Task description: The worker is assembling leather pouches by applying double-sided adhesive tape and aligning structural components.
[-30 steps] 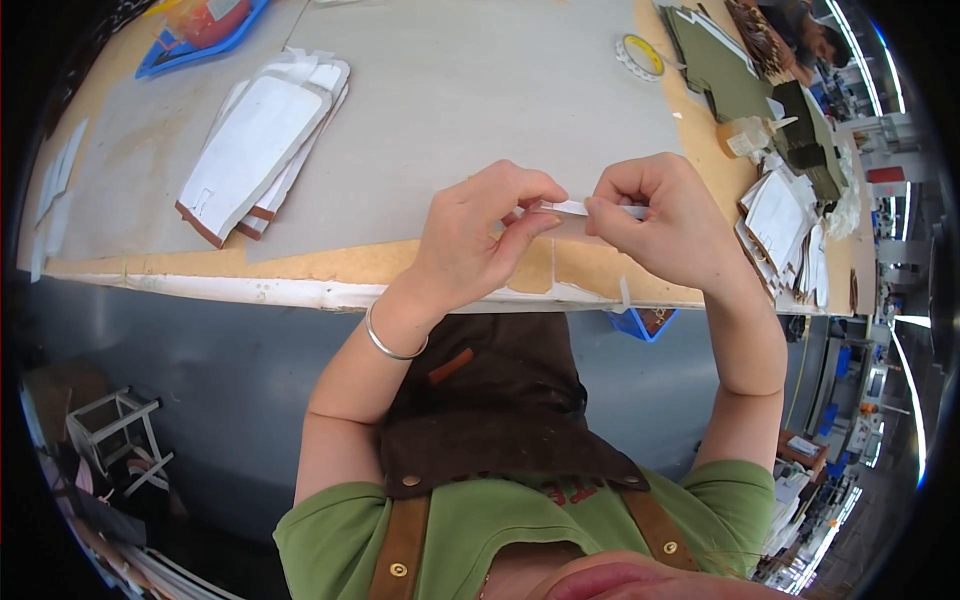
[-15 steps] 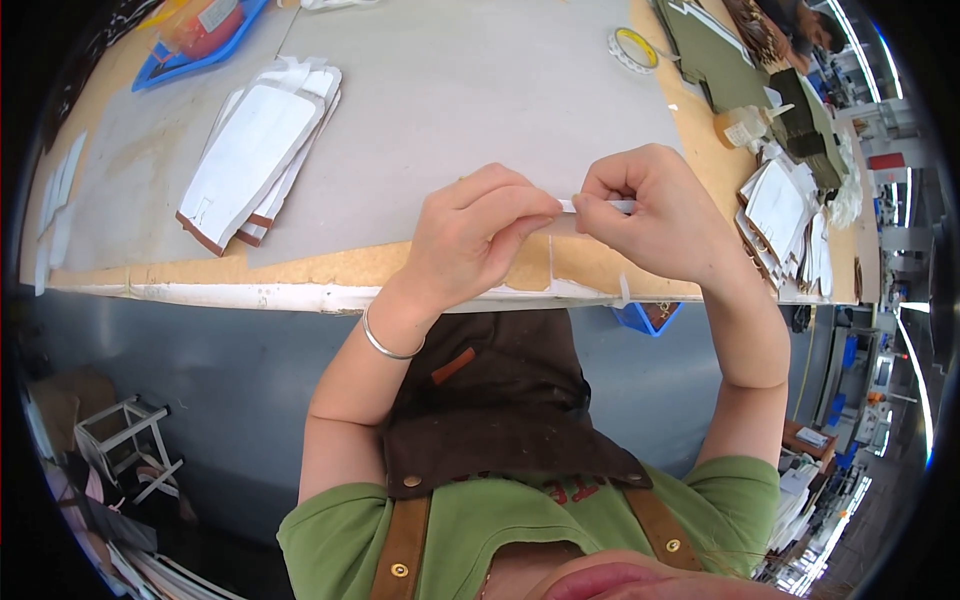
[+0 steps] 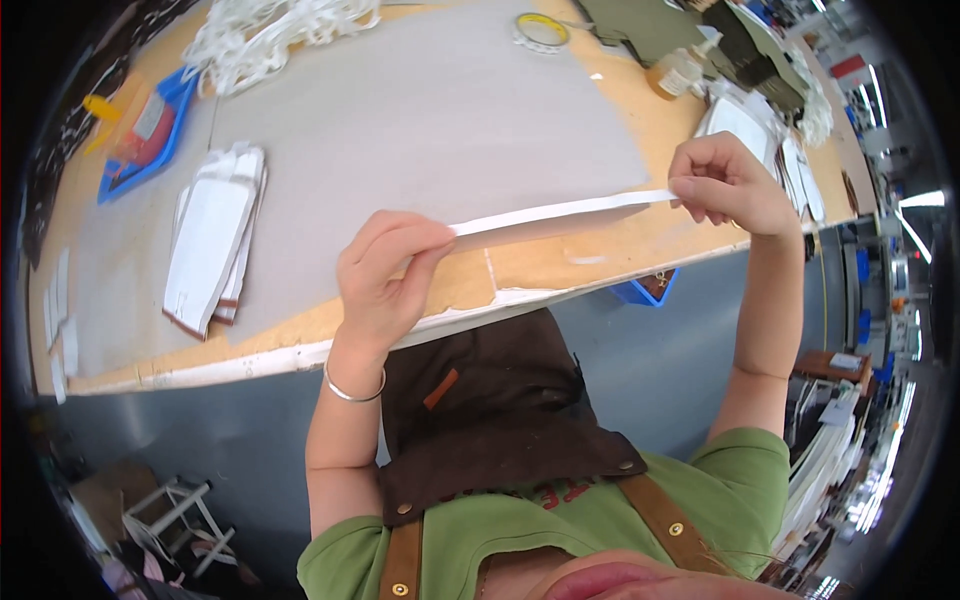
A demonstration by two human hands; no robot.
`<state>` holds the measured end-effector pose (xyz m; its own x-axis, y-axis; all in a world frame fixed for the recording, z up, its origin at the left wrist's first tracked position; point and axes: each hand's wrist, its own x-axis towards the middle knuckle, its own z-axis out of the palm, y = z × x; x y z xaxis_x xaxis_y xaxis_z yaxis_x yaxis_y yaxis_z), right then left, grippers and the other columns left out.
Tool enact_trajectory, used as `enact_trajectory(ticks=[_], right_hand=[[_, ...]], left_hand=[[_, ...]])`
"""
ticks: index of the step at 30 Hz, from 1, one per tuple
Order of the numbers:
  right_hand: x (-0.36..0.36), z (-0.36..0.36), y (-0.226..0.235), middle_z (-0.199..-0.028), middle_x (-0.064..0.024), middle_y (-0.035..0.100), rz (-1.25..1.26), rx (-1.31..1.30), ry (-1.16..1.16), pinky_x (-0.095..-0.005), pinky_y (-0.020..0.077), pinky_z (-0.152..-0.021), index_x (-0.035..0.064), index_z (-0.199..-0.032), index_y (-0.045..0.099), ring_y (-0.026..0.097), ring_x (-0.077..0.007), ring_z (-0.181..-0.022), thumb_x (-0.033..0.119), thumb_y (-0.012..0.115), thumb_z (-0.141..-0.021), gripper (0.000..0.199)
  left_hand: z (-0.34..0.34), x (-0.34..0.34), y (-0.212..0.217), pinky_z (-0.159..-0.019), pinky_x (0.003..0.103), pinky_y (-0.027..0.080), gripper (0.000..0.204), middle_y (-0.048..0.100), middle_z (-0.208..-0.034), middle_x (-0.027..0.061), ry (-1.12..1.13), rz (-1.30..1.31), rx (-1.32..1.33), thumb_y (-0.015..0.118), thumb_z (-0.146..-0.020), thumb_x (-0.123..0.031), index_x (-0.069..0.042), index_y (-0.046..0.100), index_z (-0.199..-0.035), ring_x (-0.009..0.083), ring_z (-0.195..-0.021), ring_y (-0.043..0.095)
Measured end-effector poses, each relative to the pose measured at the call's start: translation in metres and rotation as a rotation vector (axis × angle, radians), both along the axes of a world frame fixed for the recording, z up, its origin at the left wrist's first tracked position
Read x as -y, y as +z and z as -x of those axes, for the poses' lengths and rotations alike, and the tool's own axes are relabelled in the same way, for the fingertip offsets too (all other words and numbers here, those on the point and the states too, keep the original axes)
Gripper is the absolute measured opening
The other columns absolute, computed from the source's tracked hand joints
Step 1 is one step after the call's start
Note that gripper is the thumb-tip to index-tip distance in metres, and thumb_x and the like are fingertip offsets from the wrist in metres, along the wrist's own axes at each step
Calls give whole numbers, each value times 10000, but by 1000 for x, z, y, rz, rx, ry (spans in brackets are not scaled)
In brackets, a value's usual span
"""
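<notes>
A long white strip (image 3: 560, 213) is stretched between my two hands above the front edge of the workbench (image 3: 620, 240). My left hand (image 3: 385, 280) pinches its left end with thumb and fingers; a silver bangle sits on that wrist. My right hand (image 3: 725, 185) pinches the right end, held higher and farther right. The strip runs nearly straight, tilted slightly up to the right. A grey mat (image 3: 430, 120) covers the bench behind it.
A stack of flat white pieces with brown edges (image 3: 212, 240) lies left on the mat. A blue tray (image 3: 150, 130) sits far left, a tangle of white cord (image 3: 270, 30) at the back, a tape roll (image 3: 542, 30) and a bottle (image 3: 680, 70) far right.
My hands have moved apart, from nearly touching to wide apart, and the white strip now spans between them. The view has tilted, showing more of the bench.
</notes>
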<state>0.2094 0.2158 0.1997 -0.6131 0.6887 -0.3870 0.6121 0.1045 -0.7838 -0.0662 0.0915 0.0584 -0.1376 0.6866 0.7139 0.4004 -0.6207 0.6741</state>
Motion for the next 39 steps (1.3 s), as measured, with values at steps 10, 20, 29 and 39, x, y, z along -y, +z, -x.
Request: enact_trajectory(ticks=[10, 20, 29, 39], right_hand=[[2, -17, -38, -577, 40, 533, -71, -246, -130, -159, 312, -424, 35, -698, 588, 441, -5, -486, 130, 630, -789, 138], [-3, -20, -51, -587, 25, 551, -20, -268, -129, -181, 338, -460, 28, -709, 610, 469, -29, -513, 144, 636, -780, 139], [-6, -18, -51, -543, 33, 508, -5, -327, -110, -191, 328, -457, 36, -667, 598, 471, -38, -508, 157, 635, -774, 166], [-4, -22, -57, -555, 25, 525, 31, -357, -146, -190, 341, -463, 37, -676, 605, 464, -36, -507, 165, 645, -769, 164]], left_hand=[[4, 5, -5, -587, 252, 470, 192, 604, -788, 84, 40, 79, -27, 673, -714, 63, -53, 600, -849, 180, -689, 580], [5, 0, -6, -562, 235, 485, 182, 585, -819, 113, -28, 95, 7, 631, -758, 79, -36, 571, -886, 156, -667, 568], [4, 3, -7, -565, 235, 484, 199, 565, -841, 115, -42, 87, -3, 606, -776, 87, -37, 556, -924, 150, -634, 563], [3, 3, -7, -585, 230, 477, 187, 564, -850, 114, -58, 101, 30, 609, -781, 80, -36, 556, -918, 141, -655, 560]])
